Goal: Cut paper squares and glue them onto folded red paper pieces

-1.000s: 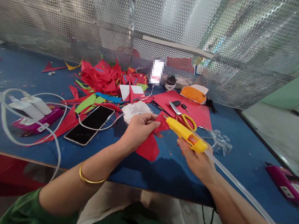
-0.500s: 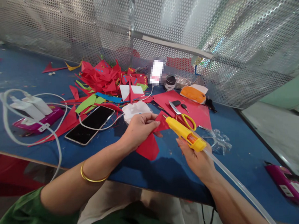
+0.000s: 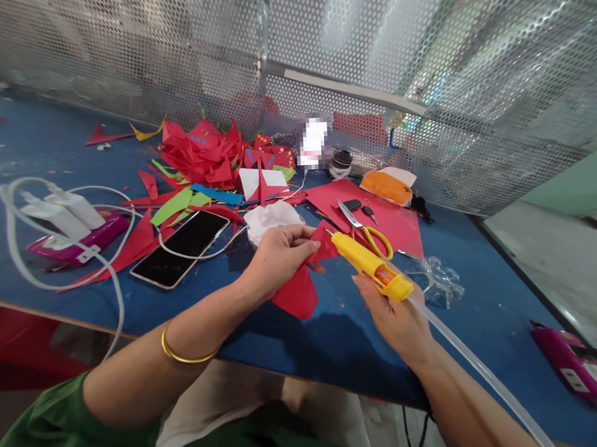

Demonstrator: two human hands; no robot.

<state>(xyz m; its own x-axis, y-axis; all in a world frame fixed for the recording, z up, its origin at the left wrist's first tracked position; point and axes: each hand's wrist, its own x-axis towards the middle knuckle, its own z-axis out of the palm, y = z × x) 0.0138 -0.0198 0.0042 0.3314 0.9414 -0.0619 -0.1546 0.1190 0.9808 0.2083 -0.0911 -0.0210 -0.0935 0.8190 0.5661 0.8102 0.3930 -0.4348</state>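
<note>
My left hand (image 3: 286, 257) pinches a red paper piece (image 3: 298, 295) between thumb and fingers, above the blue table's front part. Part of the paper hangs below the hand and another part sticks out to its right. My right hand (image 3: 396, 318) is wrapped round a yellow glue gun (image 3: 368, 266), with a long clear glue stick (image 3: 478, 361) coming out of its back. The gun's nozzle is at the upper right part of the red paper; whether it touches cannot be made out. Scissors (image 3: 375, 239) with yellow and red handles lie just behind the gun.
A phone (image 3: 182, 251), a magenta power strip (image 3: 102, 237) with white chargers and red and green paper scraps (image 3: 202, 152) lie left and behind. A white dish (image 3: 271, 218) is behind my left hand. Crumpled clear plastic (image 3: 441, 281) lies right. A perforated metal screen (image 3: 170, 63) stands behind.
</note>
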